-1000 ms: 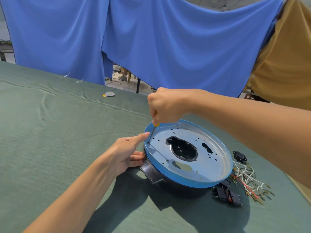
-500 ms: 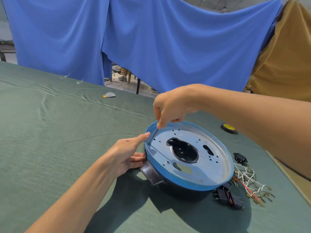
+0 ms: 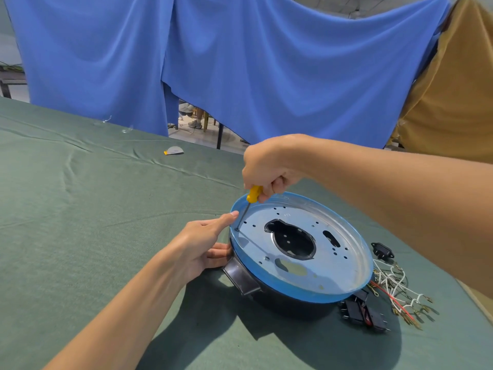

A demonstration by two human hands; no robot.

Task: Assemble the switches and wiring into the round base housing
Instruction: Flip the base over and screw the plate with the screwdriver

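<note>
Lower centre-right of the frame, on the green-clothed surface (image 3: 80, 209): one round housing (image 3: 293, 288), dark-walled, with a blue rim and a perforated metal plate across its top. The plate has a large irregular central opening, and a dark bracket sticks out at the near left side.

Left hand (image 3: 200, 244) – grip spread and braced on the housing's left edge. One straight fingertip touches the blue rim; the other fingers lie against the dark side wall.

Right hand (image 3: 266, 166) – above the housing's far left rim, grip curled round the yellow handle of a screwdriver (image 3: 254, 193). The thin shaft slants down and left, its tip set on the plate just inside the rim, close by the left fingertip.

Right of the housing, on the surface:
- a loose bundle of wires (image 3: 394, 287), white and red, with metal end terminals
- black switches (image 3: 362, 313), at the near right edge of the housing, beside the wires
- a black socket (image 3: 382, 251), further back

Upper left-centre, well apart from the rest: a small grey and yellow scrap (image 3: 174, 150).

Background: a blue curtain (image 3: 266, 62) across the top and a tan cloth (image 3: 458, 89) at the upper right.
</note>
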